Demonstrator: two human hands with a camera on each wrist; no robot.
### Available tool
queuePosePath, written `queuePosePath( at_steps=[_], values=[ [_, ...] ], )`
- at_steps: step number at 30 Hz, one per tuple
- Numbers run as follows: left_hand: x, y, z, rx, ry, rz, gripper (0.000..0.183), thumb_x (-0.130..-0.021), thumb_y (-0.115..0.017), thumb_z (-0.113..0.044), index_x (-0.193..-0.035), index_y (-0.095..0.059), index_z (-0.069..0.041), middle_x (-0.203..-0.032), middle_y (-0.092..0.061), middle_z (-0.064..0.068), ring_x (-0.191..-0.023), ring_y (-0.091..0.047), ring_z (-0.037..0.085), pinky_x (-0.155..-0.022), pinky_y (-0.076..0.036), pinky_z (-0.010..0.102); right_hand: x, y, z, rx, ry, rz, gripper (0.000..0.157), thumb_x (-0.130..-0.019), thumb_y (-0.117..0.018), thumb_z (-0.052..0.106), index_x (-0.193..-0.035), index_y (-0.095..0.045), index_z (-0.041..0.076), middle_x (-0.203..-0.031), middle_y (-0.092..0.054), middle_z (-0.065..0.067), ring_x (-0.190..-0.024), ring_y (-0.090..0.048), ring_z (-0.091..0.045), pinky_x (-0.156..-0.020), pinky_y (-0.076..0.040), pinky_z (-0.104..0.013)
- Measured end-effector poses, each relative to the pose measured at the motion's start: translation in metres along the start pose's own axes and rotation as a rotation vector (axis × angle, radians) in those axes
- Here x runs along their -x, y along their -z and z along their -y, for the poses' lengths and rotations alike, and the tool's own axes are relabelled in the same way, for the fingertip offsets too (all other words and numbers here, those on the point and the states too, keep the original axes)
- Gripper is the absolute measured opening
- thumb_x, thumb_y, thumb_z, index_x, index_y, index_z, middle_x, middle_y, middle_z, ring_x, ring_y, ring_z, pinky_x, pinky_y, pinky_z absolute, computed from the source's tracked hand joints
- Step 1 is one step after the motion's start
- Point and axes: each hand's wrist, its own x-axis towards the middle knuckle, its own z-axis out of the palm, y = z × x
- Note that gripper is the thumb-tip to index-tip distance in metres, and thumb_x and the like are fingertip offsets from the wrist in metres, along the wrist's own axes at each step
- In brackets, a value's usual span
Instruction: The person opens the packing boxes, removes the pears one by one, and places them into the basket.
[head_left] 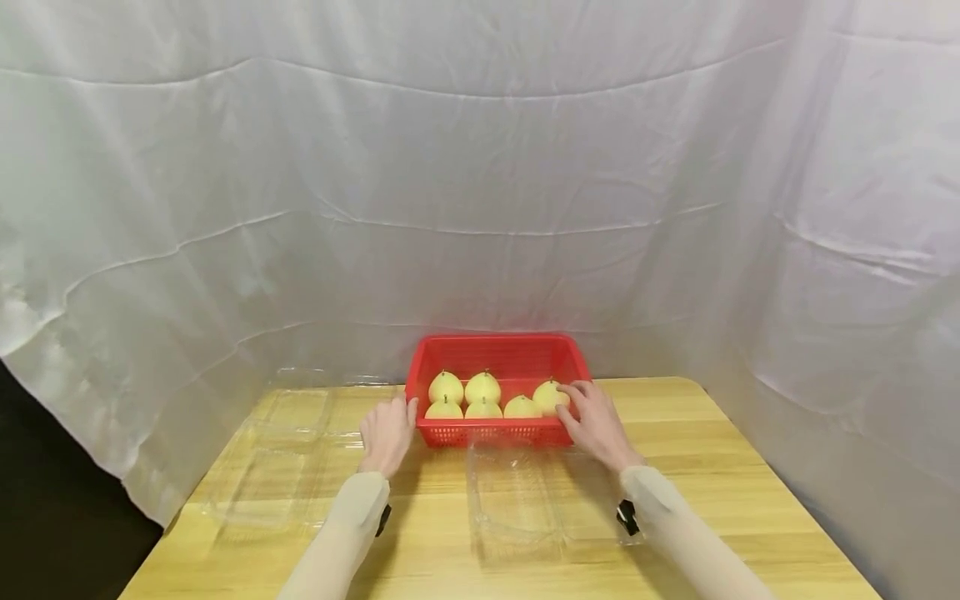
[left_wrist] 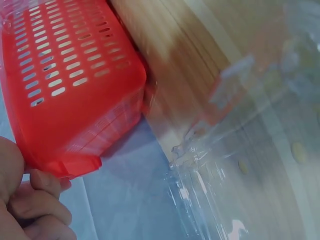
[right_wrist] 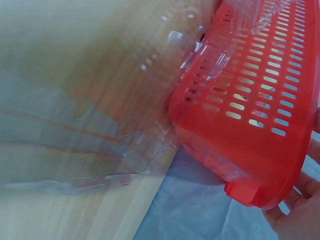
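A red perforated basket (head_left: 491, 432) stands toward the back of the table with several pale yellow pears (head_left: 483, 388) in it. The left hand (head_left: 387, 429) grips the basket's left front corner, its fingers (left_wrist: 42, 205) curled by the lug under the rim. At the opposite corner, the right hand (head_left: 594, 423) has thumb and fingers around the right side of the rightmost pear (head_left: 550, 397). From below, the right wrist view shows some right-hand fingers (right_wrist: 296, 199) at the basket's corner, partly hidden behind the rim; the pear is hidden there.
An open clear plastic clamshell box (head_left: 517, 500) lies in front of the basket, its other half below the right forearm. More clear boxes (head_left: 270, 483) lie on the left of the wooden table (head_left: 427, 542). A pale curtain (head_left: 487, 275) hangs behind.
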Motion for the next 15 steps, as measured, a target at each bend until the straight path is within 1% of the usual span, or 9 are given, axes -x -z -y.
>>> queuePosePath(
  at_steps=[2,4,7,10,13,15],
  values=[
    [0.001,0.0,0.0,0.011,-0.023,-0.012,0.032,-0.097,-0.057,-0.03,-0.072,-0.053,-0.013,-0.062,-0.053,0.007,-0.054,-0.054,0.03,-0.044,-0.034,0.037,0.005,0.001,-0.001,0.015,-0.009,0.0,0.039,-0.094,-0.061,0.025,-0.127,-0.063,0.004,-0.127,-0.058,-0.017,-0.119,-0.052,-0.037,-0.102,-0.039,-0.056],
    [0.003,-0.001,0.0,0.022,-0.052,-0.019,0.028,-0.097,-0.057,-0.031,-0.078,-0.058,-0.011,-0.07,-0.056,0.009,-0.06,-0.057,0.031,-0.048,-0.039,0.039,0.01,0.004,-0.003,0.028,-0.021,0.009,0.041,-0.095,-0.06,0.026,-0.129,-0.061,0.004,-0.131,-0.057,-0.019,-0.123,-0.05,-0.038,-0.104,-0.038,-0.057],
    [0.005,0.001,0.001,0.036,-0.112,-0.026,0.025,-0.097,-0.059,-0.032,-0.091,-0.065,-0.008,-0.084,-0.06,0.012,-0.073,-0.059,0.032,-0.058,-0.046,0.043,0.016,0.008,-0.004,0.052,-0.045,0.038,0.043,-0.097,-0.058,0.03,-0.131,-0.059,0.003,-0.136,-0.054,-0.021,-0.127,-0.049,-0.04,-0.106,-0.036,-0.058],
    [0.008,0.004,0.002,0.051,-0.185,-0.04,0.029,-0.095,-0.062,-0.031,-0.106,-0.069,-0.004,-0.096,-0.064,0.017,-0.086,-0.06,0.035,-0.072,-0.05,0.049,0.021,0.013,-0.005,0.069,-0.052,0.076,0.046,-0.098,-0.056,0.032,-0.134,-0.057,0.003,-0.141,-0.051,-0.023,-0.13,-0.046,-0.042,-0.108,-0.034,-0.059],
    [0.01,0.009,0.002,0.075,-0.238,-0.03,0.039,-0.094,-0.063,-0.031,-0.12,-0.066,-0.002,-0.11,-0.065,0.023,-0.101,-0.061,0.038,-0.087,-0.049,0.053,0.027,0.018,-0.007,0.088,-0.059,0.113,0.05,-0.099,-0.054,0.033,-0.14,-0.052,0.004,-0.147,-0.045,-0.024,-0.134,-0.041,-0.043,-0.11,-0.03,-0.06],
    [0.012,0.013,0.003,0.087,-0.242,-0.003,0.047,-0.094,-0.065,-0.034,-0.128,-0.062,-0.002,-0.121,-0.063,0.025,-0.113,-0.058,0.04,-0.096,-0.046,0.055,0.031,0.021,-0.008,0.098,-0.072,0.143,0.054,-0.1,-0.052,0.036,-0.144,-0.047,0.006,-0.151,-0.039,-0.024,-0.138,-0.036,-0.044,-0.112,-0.027,-0.06]
  ],
)
